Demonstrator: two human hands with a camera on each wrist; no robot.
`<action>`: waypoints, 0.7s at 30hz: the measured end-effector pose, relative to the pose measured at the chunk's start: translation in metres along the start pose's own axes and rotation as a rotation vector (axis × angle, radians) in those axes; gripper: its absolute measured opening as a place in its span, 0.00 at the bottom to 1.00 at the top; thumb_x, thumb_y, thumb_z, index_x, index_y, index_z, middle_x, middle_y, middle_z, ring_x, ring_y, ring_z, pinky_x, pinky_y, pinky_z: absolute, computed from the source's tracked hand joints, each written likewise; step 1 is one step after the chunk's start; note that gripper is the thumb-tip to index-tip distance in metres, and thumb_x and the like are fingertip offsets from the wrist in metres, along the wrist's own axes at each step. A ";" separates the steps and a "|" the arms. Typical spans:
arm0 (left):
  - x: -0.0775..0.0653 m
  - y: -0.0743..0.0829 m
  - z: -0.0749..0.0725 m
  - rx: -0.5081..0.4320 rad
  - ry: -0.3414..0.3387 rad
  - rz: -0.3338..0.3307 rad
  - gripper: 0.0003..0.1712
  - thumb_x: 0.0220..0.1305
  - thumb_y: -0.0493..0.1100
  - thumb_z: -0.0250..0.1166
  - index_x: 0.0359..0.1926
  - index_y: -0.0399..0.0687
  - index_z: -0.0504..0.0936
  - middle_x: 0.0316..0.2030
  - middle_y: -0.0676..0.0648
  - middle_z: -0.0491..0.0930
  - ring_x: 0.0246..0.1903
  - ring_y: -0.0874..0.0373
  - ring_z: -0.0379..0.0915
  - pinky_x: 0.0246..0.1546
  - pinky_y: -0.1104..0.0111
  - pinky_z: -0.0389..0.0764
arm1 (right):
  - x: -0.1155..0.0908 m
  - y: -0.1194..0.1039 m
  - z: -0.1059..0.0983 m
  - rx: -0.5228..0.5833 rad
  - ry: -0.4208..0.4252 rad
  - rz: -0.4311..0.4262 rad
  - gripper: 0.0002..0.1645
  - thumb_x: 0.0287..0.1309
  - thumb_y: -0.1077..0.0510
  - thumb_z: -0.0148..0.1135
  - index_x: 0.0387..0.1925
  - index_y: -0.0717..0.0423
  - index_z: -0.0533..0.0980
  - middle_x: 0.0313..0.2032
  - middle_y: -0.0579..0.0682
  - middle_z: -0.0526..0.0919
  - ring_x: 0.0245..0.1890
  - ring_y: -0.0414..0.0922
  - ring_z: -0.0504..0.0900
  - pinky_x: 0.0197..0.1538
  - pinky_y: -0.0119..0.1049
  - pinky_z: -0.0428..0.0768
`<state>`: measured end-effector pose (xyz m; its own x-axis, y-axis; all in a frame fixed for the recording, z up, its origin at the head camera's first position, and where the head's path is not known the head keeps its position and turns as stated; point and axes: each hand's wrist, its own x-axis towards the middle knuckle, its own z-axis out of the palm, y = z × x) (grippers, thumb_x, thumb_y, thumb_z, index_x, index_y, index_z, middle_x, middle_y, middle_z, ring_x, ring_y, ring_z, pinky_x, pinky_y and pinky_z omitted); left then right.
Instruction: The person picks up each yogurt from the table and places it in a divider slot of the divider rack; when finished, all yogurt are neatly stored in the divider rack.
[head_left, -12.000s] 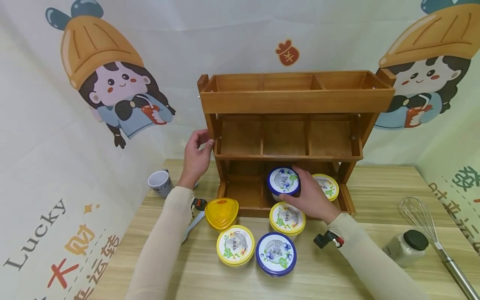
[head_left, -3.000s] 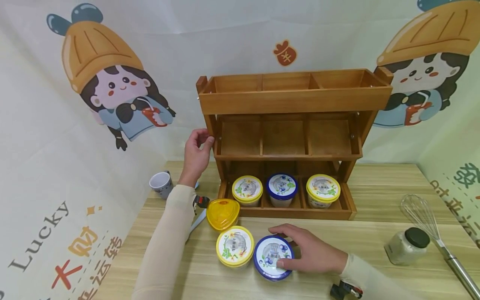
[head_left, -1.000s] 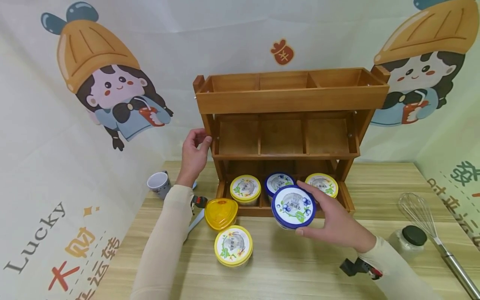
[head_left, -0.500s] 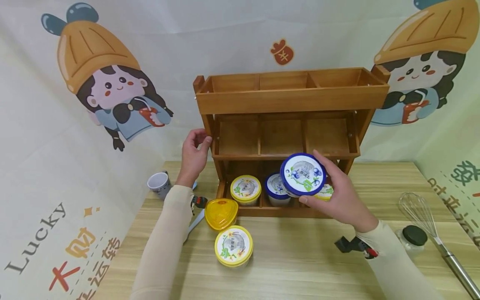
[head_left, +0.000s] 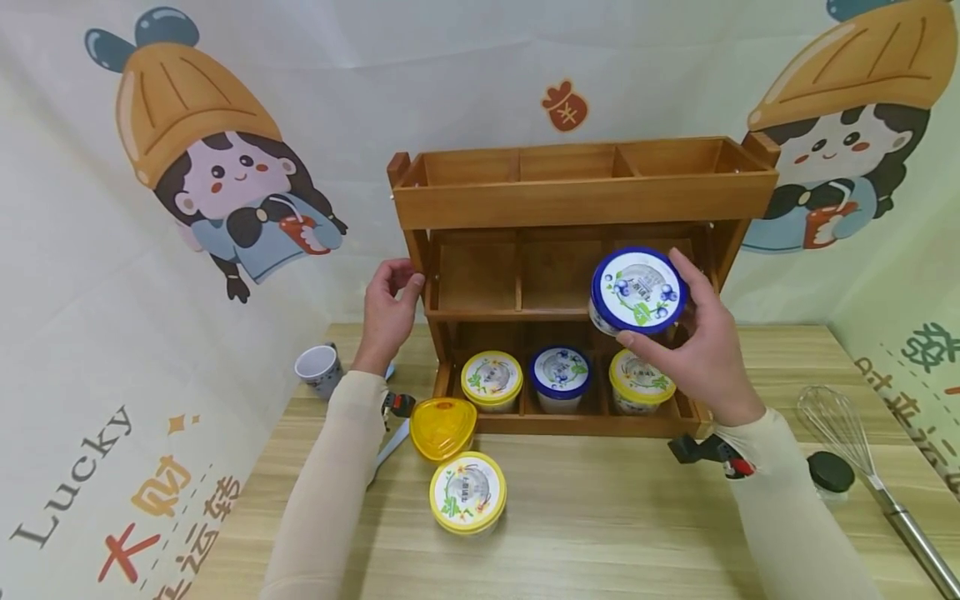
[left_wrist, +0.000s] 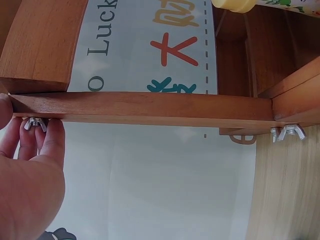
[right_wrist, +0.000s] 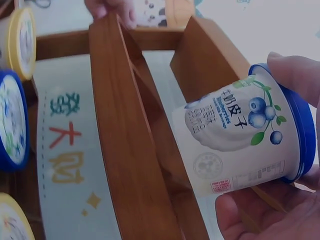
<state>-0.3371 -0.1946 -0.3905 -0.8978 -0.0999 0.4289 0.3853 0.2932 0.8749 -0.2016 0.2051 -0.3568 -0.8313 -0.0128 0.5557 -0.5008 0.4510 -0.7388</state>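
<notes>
My right hand grips a blue-lidded blueberry yogurt tub by its rim, in front of the right part of the rack's middle tier. The right wrist view shows this yogurt tub tilted, thumb on one side and fingers on the other. My left hand holds the left side post of the wooden rack; in the left wrist view its fingers lie by a wing nut. On the bottom tier sit a yellow-lidded tub, a blue-lidded tub and another yellow-lidded tub, one per compartment.
Another yellow-lidded tub stands on the table before the rack, near an orange triangular container and a pale-handled utensil. A mug is at left. At right lie a whisk and a black-lidded jar.
A yellow-lidded tub now occupies the bottom tier's left compartment. My right hand has lifted the front blue-lidded tub off the table, up and right to the middle tier. My left hand stays put.
</notes>
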 end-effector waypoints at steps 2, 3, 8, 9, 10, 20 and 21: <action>0.000 0.000 0.000 0.003 -0.004 -0.002 0.19 0.79 0.44 0.62 0.62 0.39 0.75 0.56 0.39 0.79 0.58 0.45 0.76 0.70 0.47 0.73 | 0.005 0.003 -0.001 -0.021 0.034 -0.005 0.63 0.51 0.62 0.82 0.83 0.49 0.56 0.76 0.56 0.69 0.68 0.56 0.75 0.60 0.14 0.72; 0.000 0.000 0.000 0.004 -0.006 -0.001 0.19 0.79 0.44 0.62 0.63 0.39 0.75 0.56 0.39 0.79 0.58 0.45 0.76 0.70 0.47 0.73 | 0.008 0.004 -0.002 -0.031 0.050 -0.006 0.64 0.51 0.61 0.82 0.83 0.49 0.56 0.76 0.56 0.69 0.68 0.55 0.75 0.60 0.14 0.72; 0.001 0.000 0.000 -0.003 -0.003 0.011 0.19 0.79 0.44 0.63 0.62 0.38 0.75 0.55 0.38 0.79 0.57 0.45 0.76 0.69 0.48 0.73 | 0.021 0.012 -0.005 -0.048 0.110 -0.005 0.65 0.50 0.61 0.83 0.83 0.48 0.55 0.77 0.54 0.68 0.70 0.54 0.73 0.64 0.16 0.71; 0.001 0.000 0.000 -0.003 -0.001 0.013 0.20 0.79 0.45 0.63 0.62 0.38 0.75 0.55 0.38 0.79 0.57 0.46 0.76 0.68 0.49 0.74 | 0.022 0.014 -0.006 -0.052 0.117 0.001 0.65 0.50 0.60 0.82 0.84 0.48 0.55 0.77 0.54 0.67 0.71 0.54 0.72 0.65 0.18 0.71; 0.002 0.000 0.000 -0.003 -0.001 0.015 0.20 0.79 0.45 0.63 0.62 0.37 0.75 0.55 0.39 0.79 0.57 0.46 0.76 0.68 0.50 0.74 | 0.024 0.015 -0.006 -0.052 0.123 0.009 0.64 0.51 0.60 0.82 0.84 0.47 0.55 0.78 0.53 0.67 0.72 0.54 0.71 0.68 0.20 0.70; 0.001 -0.001 0.000 -0.009 -0.006 0.011 0.19 0.78 0.44 0.63 0.62 0.38 0.75 0.55 0.39 0.79 0.57 0.47 0.76 0.69 0.48 0.74 | 0.035 0.032 -0.008 0.008 0.159 0.079 0.62 0.56 0.60 0.80 0.84 0.45 0.53 0.76 0.51 0.67 0.73 0.52 0.71 0.71 0.36 0.76; 0.000 -0.001 0.000 -0.009 -0.006 0.010 0.19 0.78 0.44 0.63 0.62 0.38 0.75 0.55 0.39 0.79 0.57 0.47 0.76 0.69 0.48 0.74 | 0.035 0.033 -0.008 0.016 0.164 0.080 0.62 0.56 0.60 0.79 0.84 0.45 0.53 0.76 0.51 0.66 0.73 0.52 0.71 0.72 0.37 0.75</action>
<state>-0.3377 -0.1949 -0.3910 -0.8951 -0.0911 0.4365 0.3965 0.2855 0.8725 -0.2457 0.2267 -0.3584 -0.8188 0.1691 0.5486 -0.4394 0.4303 -0.7885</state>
